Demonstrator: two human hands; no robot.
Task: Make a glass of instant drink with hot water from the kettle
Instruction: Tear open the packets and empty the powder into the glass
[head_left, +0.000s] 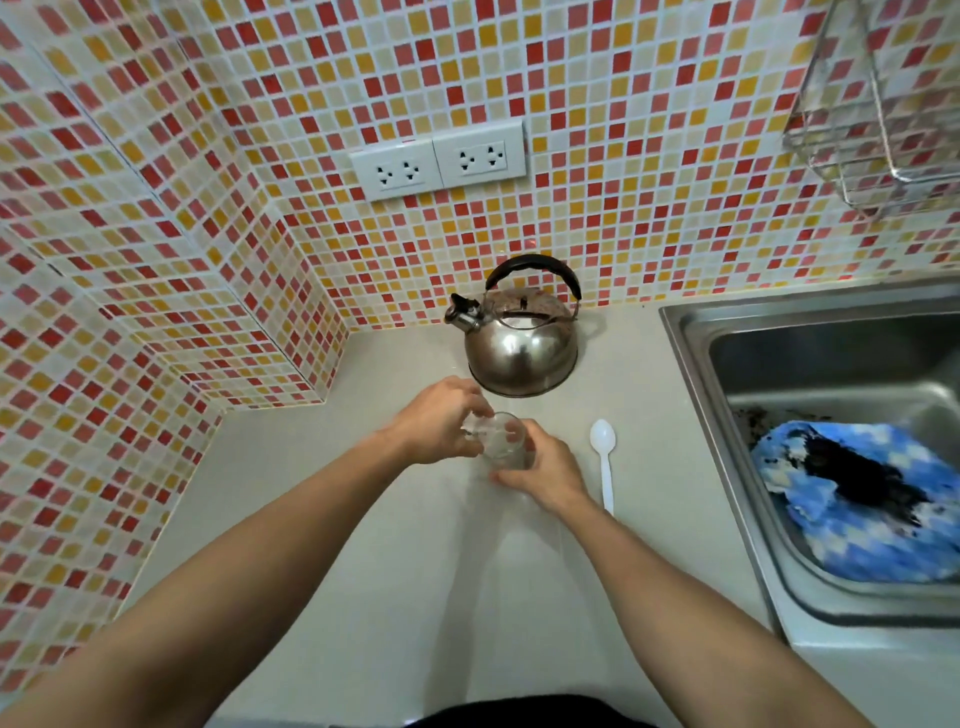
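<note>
While both forearms reach forward, left hand (441, 421) and right hand (545, 475) clasp the glass (503, 439).

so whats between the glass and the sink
Only the white plastic spoon, lying flat on the counter between the glass and the sink; the head view shows it.

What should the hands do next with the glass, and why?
Probably let the left hand go and reach for the kettle handle, while the right hand steadies the glass. The glass looks empty of water, the kettle stands just behind it, and the white spoon waits for stirring.
</note>
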